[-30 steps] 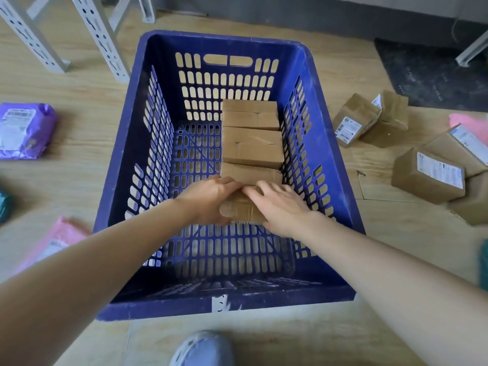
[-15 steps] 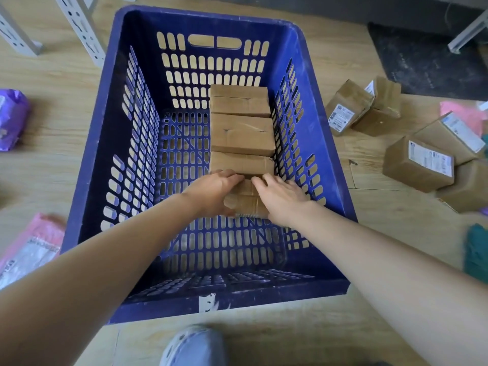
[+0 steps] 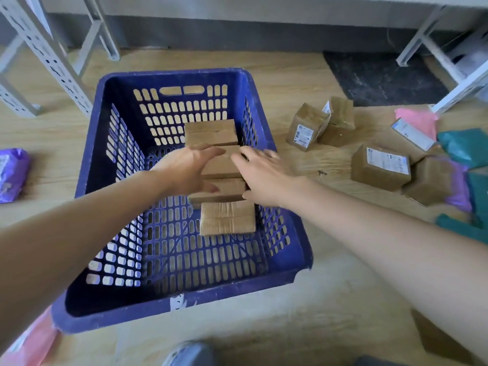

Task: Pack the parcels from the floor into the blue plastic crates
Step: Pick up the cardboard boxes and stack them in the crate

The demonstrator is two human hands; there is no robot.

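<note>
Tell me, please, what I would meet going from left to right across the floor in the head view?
Purple parcel → blue crate → tilted brown parcel → brown parcel with a wide label → teal mailer bag.

A pale wood-grain floor [image 3: 330, 299] is running across the whole view, its plank seams showing faintly. Along the far edge a grey wall [image 3: 237, 30] is meeting the floor, with a darker band at its base. At the far left a grey metal rack [image 3: 51, 62] is standing on the floor, its slanted uprights punched with rows of slots. At the far right a pale metal frame [image 3: 459, 88] is slanting down to the floor. A dark mat [image 3: 383, 77] is lying against the wall's base, just beside that frame. Soft, even light is falling over everything, casting only faint shadows.
</note>
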